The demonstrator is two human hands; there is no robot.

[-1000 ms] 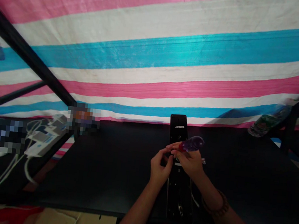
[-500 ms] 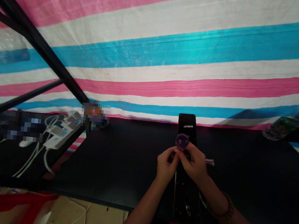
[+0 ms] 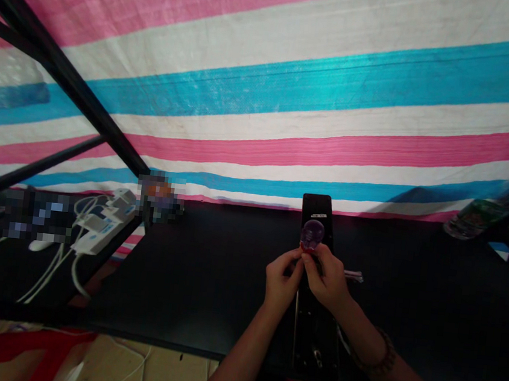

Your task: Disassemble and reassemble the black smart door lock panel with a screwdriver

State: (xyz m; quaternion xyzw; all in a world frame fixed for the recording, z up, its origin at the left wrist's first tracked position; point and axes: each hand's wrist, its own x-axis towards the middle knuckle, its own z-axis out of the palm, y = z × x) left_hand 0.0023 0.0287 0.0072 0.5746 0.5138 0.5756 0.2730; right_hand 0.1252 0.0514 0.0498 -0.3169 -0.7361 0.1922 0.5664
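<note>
A round, see-through purple object [image 3: 312, 235] with a red base is pinched between both hands. My left hand [image 3: 282, 279] grips the base from the left with thumb and fingertips. From the right, my right hand [image 3: 328, 277] closes on the same base, and its fingertips meet those of the left. Beneath the hands a long dark panel [image 3: 319, 206] lies on the black table [image 3: 194, 281], partly covered by them. A small clear packet or strip [image 3: 353, 275] rests just right of my right hand.
A clear bottle with a green label [image 3: 474, 218] leans at the far right. At the left are a white power strip [image 3: 95, 237], cables, a white mouse [image 3: 43, 243] and a black metal frame [image 3: 78, 90]. A striped sheet [image 3: 267, 107] hangs behind the table.
The purple object is tilted slightly more upright, and more of its red base shows. Both hands have shifted very little, keeping their pinch.
</note>
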